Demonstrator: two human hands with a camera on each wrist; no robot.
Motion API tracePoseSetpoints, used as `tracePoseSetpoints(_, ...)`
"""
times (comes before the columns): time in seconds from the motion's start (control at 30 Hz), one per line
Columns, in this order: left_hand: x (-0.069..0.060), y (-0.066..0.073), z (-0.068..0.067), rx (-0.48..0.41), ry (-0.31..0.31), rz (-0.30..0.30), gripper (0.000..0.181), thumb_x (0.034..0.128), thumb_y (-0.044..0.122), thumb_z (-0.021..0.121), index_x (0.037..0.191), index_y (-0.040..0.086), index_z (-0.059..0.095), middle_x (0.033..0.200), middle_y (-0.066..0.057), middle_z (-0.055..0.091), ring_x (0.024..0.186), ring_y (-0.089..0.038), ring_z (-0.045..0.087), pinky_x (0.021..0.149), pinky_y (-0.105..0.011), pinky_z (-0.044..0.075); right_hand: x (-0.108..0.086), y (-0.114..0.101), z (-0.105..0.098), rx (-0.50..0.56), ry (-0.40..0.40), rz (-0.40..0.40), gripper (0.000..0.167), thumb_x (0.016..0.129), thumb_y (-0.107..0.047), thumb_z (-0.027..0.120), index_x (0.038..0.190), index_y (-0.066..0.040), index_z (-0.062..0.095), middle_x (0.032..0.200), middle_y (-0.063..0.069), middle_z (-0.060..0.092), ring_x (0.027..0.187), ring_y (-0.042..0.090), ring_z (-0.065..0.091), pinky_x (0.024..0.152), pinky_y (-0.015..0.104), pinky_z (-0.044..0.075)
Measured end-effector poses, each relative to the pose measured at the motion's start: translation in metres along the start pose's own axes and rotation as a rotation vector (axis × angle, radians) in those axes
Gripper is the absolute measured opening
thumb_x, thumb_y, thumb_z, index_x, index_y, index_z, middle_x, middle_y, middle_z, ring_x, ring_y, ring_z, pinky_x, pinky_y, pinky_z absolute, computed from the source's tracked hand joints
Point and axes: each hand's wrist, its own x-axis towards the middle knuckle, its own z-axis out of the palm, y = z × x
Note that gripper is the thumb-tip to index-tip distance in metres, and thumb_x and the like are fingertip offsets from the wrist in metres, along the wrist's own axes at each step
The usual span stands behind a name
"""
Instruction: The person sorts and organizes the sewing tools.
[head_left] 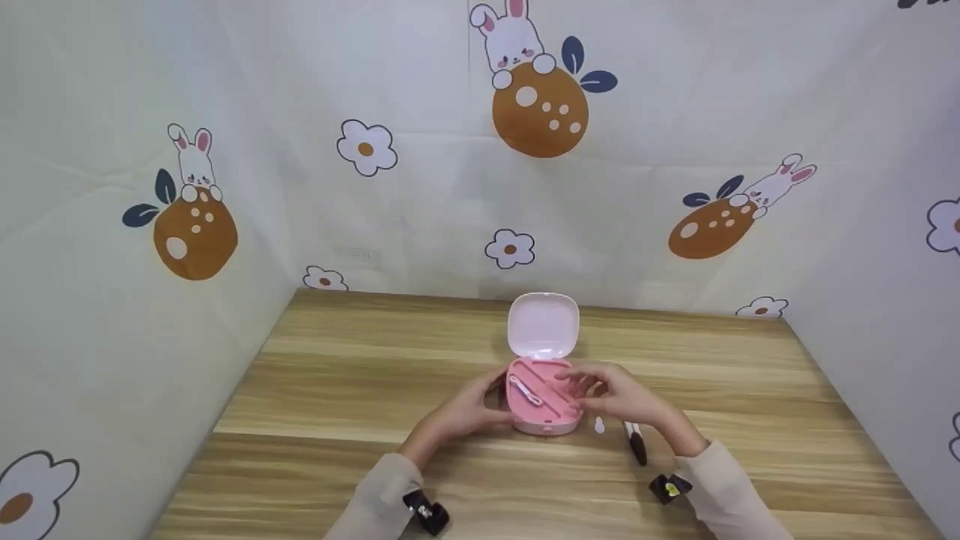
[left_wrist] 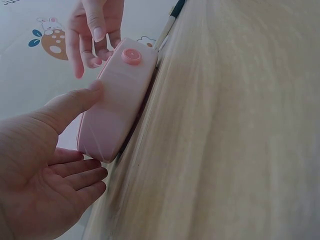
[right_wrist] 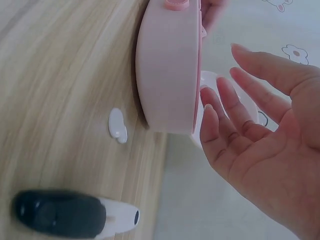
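Observation:
A pink case [head_left: 546,429] stands on the table with its lid [head_left: 543,324] raised. Inside, a small white-and-pink tool [head_left: 526,391], perhaps tweezers, lies slantwise in the pink tray. My left hand [head_left: 478,407] holds the case by its left side; in the left wrist view the thumb [left_wrist: 82,102] presses its front edge and the fingers lie at its end. Over the right part of the tray hovers my right hand [head_left: 619,394], fingers loosely bent and apart. The right wrist view shows nothing between those fingers.
A small white rounded piece [right_wrist: 117,125] lies on the table right of the case. Beside it is a black-and-white pen-like object [right_wrist: 75,214], partly under the right forearm in the head view. Patterned cloth walls [head_left: 420,210] border the wooden table [head_left: 360,360].

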Motion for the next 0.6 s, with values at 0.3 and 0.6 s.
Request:
tracePoseSetpoints(0.3,0.0,0.0,0.001,-0.006,0.0,0.013,0.087,0.0884,0.009,0.084,0.159,-0.008,0.036,0.163,-0.027,0.042,0.154,-0.042,0.036,0.13,-0.053,0.026,-0.017,0.006,-0.009,-0.013,0.042,0.001,0.036,0.093,0.001,0.074,0.126,0.012,0.066,0.111,0.029,0.071,0.093,0.01,0.067,0.078,0.023,0.06)
tracePoseSetpoints(0.6,0.001,0.002,-0.001,0.005,0.006,-0.021,0.088,0.0879,0.012,0.085,0.16,-0.005,0.037,0.163,-0.024,0.043,0.154,-0.037,0.038,0.131,-0.049,0.026,-0.034,0.012,-0.019,-0.011,0.085,0.028,0.035,0.093,-0.003,0.076,0.124,0.01,0.067,0.11,0.029,0.07,0.093,0.01,0.067,0.079,0.023,0.06)
